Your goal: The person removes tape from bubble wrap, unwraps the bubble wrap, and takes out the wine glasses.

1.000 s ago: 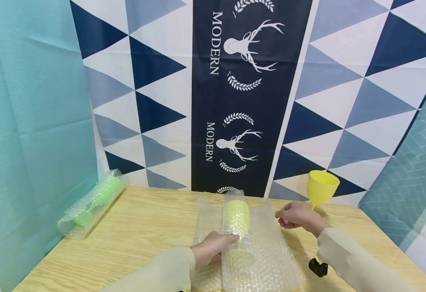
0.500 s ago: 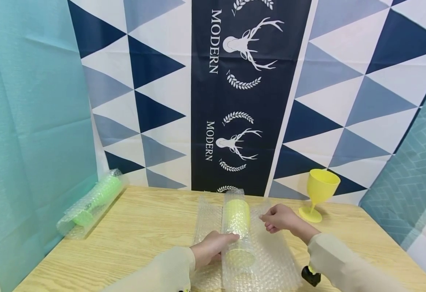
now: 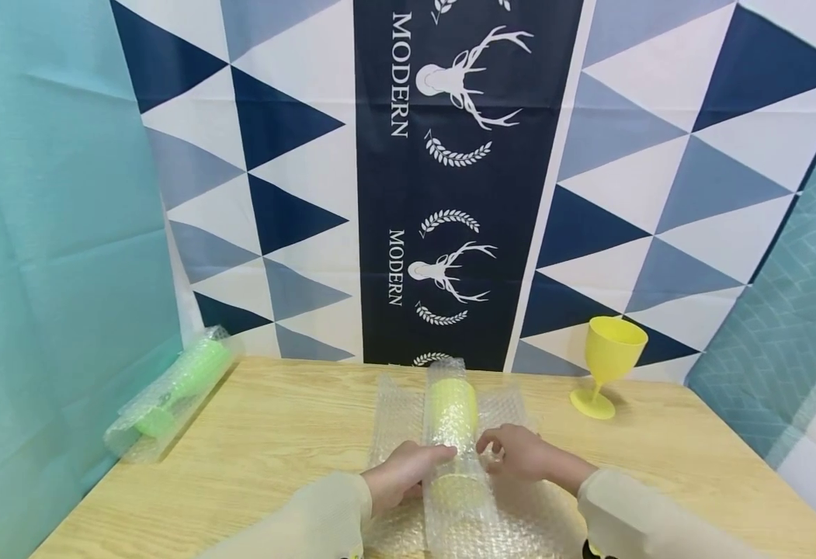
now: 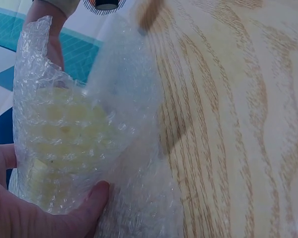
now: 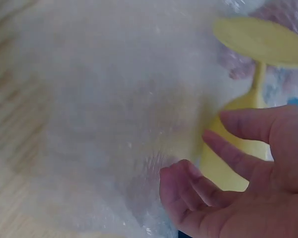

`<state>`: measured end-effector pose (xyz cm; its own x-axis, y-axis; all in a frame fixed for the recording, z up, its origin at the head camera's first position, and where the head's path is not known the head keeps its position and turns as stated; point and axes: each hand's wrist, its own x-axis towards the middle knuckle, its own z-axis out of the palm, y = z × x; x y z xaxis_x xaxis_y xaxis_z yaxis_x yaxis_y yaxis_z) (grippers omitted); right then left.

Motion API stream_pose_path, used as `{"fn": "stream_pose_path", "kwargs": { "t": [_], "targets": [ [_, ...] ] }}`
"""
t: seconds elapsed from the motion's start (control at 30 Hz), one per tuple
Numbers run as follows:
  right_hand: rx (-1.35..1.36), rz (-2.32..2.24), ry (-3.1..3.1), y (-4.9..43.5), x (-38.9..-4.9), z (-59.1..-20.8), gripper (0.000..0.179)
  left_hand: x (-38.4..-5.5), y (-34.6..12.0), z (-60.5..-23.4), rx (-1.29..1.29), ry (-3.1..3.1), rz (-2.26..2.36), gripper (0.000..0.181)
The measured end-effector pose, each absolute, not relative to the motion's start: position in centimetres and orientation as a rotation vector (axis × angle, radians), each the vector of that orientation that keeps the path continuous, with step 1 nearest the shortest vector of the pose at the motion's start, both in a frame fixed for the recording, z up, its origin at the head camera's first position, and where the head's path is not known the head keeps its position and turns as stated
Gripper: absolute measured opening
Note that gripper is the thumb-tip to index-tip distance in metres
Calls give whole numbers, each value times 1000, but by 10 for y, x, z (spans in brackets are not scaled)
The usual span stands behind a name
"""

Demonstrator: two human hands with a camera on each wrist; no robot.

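Right hand (image 3: pixel 517 453) closer, yellow goblet (image 3: pixel 453 409) between hands (image 3: pixel 404 469)

The head view's lower edge crops the bubble wrap (image 3: pixel 533 528). The wrapped goblet (image 3: pixel 453 407) hides fingers of the left hand (image 3: pixel 408 468).

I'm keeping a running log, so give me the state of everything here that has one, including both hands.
Middle yellow goblet: lying on its side.
Bubble wrap: folded over that goblet, spread out on either side.
Right yellow goblet: upright, unwrapped.
Green goblet: lying on its side, bubble-wrapped.
Left grip: holding the covered goblet, thumb on top.
Right grip: fingers bent beside that goblet, seemingly holding nothing.
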<state>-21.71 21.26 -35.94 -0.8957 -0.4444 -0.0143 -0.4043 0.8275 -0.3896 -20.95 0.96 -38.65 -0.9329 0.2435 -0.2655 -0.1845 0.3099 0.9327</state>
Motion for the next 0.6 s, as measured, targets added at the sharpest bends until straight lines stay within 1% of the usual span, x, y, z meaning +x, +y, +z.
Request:
{"fn": "stream_pose_path", "kwargs": {
  "t": [0.1, 0.23, 0.33, 0.5, 0.6],
  "targets": [
    [-751, -523, 2893, 212, -214, -366, 23, -209, 9, -386, 48, 2230, 1641, 46],
    [-767, -484, 2925, 211, -208, -373, 18, -210, 10, -386, 44, 2232, 1630, 46],
    [-893, -395, 2984, 213, -203, -378, 18, -210, 10, -387, 42, 2230, 1636, 44],
    [-1093, -202, 3058, 216, -197, -383, 32, -210, 11, -388, 29, 2243, 1631, 45],
    [-1129, -139, 3069, 218, -194, -383, 33, -211, 10, -387, 34, 2245, 1623, 46]
  ]
}}
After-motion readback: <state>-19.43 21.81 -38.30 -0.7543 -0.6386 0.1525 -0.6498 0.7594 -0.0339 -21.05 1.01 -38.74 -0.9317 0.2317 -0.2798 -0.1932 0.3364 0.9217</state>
